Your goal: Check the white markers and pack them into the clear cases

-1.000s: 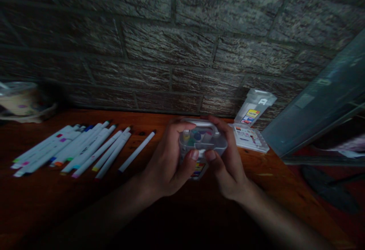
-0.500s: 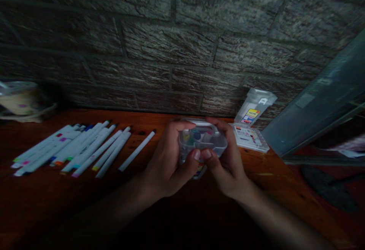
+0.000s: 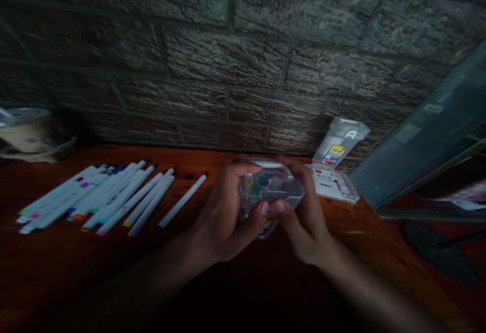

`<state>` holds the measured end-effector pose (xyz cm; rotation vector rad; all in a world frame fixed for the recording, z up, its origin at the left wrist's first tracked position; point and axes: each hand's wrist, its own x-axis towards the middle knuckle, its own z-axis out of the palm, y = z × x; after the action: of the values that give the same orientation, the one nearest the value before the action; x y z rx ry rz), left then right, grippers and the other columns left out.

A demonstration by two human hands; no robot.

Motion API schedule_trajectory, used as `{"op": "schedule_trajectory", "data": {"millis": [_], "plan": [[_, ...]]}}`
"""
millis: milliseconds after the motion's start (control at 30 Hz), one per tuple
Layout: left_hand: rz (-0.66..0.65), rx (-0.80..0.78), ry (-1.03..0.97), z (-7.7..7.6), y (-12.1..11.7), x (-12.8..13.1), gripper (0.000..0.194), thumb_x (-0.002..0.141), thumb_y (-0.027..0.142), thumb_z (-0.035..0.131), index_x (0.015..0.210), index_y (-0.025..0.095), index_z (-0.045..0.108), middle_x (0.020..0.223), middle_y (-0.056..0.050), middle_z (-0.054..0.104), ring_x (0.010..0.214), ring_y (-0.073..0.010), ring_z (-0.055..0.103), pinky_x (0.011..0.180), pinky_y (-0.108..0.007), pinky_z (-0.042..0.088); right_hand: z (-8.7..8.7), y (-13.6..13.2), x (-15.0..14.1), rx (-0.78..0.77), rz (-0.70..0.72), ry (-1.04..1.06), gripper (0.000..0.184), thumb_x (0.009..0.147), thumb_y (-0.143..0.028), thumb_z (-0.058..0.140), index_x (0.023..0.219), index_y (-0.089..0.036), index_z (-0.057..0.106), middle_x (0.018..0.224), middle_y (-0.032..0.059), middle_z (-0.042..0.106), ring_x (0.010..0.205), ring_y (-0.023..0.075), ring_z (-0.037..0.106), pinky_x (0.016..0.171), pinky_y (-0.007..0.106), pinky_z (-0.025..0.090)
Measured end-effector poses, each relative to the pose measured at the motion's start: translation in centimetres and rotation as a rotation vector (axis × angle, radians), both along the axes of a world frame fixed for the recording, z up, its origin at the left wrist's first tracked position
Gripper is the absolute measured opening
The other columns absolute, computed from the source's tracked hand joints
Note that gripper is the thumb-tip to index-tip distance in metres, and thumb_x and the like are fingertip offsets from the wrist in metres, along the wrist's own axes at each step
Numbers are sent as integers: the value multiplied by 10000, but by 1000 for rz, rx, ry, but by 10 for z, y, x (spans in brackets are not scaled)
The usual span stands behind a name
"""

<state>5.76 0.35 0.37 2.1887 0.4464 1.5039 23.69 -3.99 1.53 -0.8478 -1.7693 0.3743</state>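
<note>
With the held case as the clock's centre, a lidded drink cup (image 3: 28, 135) sits between nine and ten o'clock, at the far left of the bench (image 3: 360, 257). At nine o'clock a spread of white marker pens (image 3: 114, 196) lies loosely side by side, outside the case, and nearer, a single dark-tipped marker (image 3: 183, 201) lies apart from them. Next comes the left hand (image 3: 231, 214), its fingers clamped on the left side of the clear plastic carry case (image 3: 271, 186), raised in front of the person. Coloured shapes show through its top, so some contents seem to be inside, while the pens appear left to handle; whether the lid is latched I cannot tell. The right hand (image 3: 309, 216) grips the right side, thumbs nearly meeting in front. At two o'clock a clear labelled container (image 3: 339, 140) leans upright behind a flat printed box (image 3: 334, 183) at three.
</note>
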Motion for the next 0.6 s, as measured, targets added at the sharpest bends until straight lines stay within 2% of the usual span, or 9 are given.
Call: {"op": "schedule_trajectory", "data": {"millis": [133, 333, 467, 600], "plan": [[1, 6, -1, 1, 0, 1, 427, 987, 346, 591, 1356, 217, 419, 1311, -127, 513, 1163, -274, 570, 948, -440, 508, -1, 1, 2, -4, 11, -14, 531, 1026, -414, 574, 1503, -310, 367, 1307, 88, 534, 1117, 292, 569, 976, 489, 534], [32, -42, -37, -2, -2, 2, 406, 1000, 407, 586, 1339, 233, 446, 1207, -94, 570, 1033, -246, 606, 853, -393, 524, -1, 1, 0, 9, 11, 18, 507, 994, -348, 638, 1452, -305, 425, 1253, 78, 546, 1074, 276, 568, 919, 448, 554], [18, -14, -27, -3, 0, 2, 401, 1005, 363, 576, 1354, 225, 435, 1257, -106, 544, 1099, -251, 586, 919, -405, 513, -1, 1, 1, 0, 23, 22, 517, 987, -308, 655, 1453, -307, 431, 1261, 74, 544, 1076, 264, 570, 932, 434, 553], [-26, 67, -26, -3, 6, 1, 425, 993, 319, 578, 1374, 221, 417, 1320, -123, 502, 1181, -261, 545, 994, -440, 494, -2, 4, 4, 19, 29, 0, 576, 965, -313, 688, 1476, -308, 422, 1316, 80, 533, 1150, 283, 555, 1015, 473, 522]]}}
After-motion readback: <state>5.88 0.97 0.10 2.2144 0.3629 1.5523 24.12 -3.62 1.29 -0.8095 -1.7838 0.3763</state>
